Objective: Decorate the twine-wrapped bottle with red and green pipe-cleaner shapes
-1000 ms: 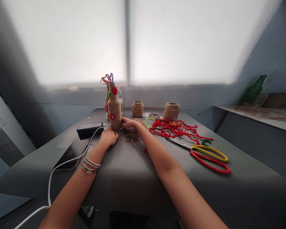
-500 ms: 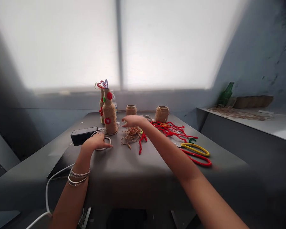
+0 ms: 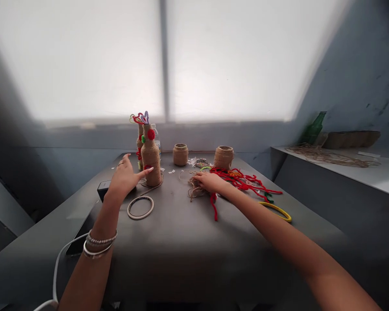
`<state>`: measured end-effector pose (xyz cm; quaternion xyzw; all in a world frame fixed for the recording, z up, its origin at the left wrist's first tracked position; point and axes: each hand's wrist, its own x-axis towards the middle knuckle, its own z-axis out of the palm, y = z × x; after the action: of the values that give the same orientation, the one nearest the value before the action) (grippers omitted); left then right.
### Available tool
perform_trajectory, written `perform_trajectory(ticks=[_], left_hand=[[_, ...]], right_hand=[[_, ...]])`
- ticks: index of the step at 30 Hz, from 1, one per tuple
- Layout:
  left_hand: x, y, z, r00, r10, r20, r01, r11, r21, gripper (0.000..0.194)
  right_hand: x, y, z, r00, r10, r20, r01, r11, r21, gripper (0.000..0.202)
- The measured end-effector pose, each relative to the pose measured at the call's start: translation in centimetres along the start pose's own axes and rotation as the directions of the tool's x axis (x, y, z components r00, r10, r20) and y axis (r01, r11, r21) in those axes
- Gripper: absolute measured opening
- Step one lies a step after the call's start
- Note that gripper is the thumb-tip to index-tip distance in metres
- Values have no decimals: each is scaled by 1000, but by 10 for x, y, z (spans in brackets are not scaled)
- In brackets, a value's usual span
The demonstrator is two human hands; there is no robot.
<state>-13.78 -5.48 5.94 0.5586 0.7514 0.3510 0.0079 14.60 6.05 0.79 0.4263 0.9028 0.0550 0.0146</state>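
Note:
My left hand [image 3: 125,178] is raised with thumb and fingers apart, holding nothing, its thumb in front of the lower part of a twine-wrapped bottle [image 3: 151,157]. On the table in front of it lies a ring-shaped roll of tape [image 3: 140,207]. Over a tangle of loose twine [image 3: 195,190] rests my right hand [image 3: 206,180], its fingers bent down onto the strands; whether they grip any is hidden. Red fuzzy stems [image 3: 243,179] spread out to its right. A second wrapped bottle [image 3: 139,140], with heart-shaped stems at its top, stands behind the first.
Two twine-wrapped jars [image 3: 180,154] [image 3: 224,157] stand at the back of the table. Yellow-handled scissors [image 3: 280,209] lie partly under my right forearm. A black box [image 3: 103,186] sits behind my left wrist. A green bottle [image 3: 314,128] is on the side table.
My left hand has left the tape ring and moved up and away towards the bottles. My right hand has moved right and down onto the twine, which has shifted right with the red stems.

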Motion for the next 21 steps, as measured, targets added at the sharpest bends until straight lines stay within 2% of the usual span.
perform_trajectory(ticks=[2,5,8,10,13,15,16,18,21], left_hand=[[15,9,5,1000,1,15,0,999,-51,108],[36,16,26,999,28,30,-22,982,-188,112],[48,13,49,999,29,-34,-35,982,-186,101],[52,7,55,997,29,-70,-41,984,-171,91],[55,-1,54,994,93,-55,-102,972,-214,85],[55,-3,50,986,165,-29,-167,943,-288,82],[54,-4,49,979,203,-7,-193,922,-337,81],[49,-2,45,959,276,62,-220,865,-451,78],[37,2,41,911,381,161,-215,769,-602,81]], right_hand=[[2,0,-8,997,19,78,-22,999,31,52],[-3,-5,-28,991,51,122,-63,993,99,69],[-20,-19,-49,999,23,35,-27,990,138,65],[-33,-34,-54,992,-77,-95,95,977,193,49],[-42,-68,-39,935,-310,-172,347,899,265,37],[-39,-97,-19,855,-467,-225,512,828,227,42],[-36,-111,-9,796,-550,-253,596,786,165,46],[-26,-138,7,734,-607,-305,652,756,65,45],[-16,-163,14,745,-601,-289,622,783,-24,37]])
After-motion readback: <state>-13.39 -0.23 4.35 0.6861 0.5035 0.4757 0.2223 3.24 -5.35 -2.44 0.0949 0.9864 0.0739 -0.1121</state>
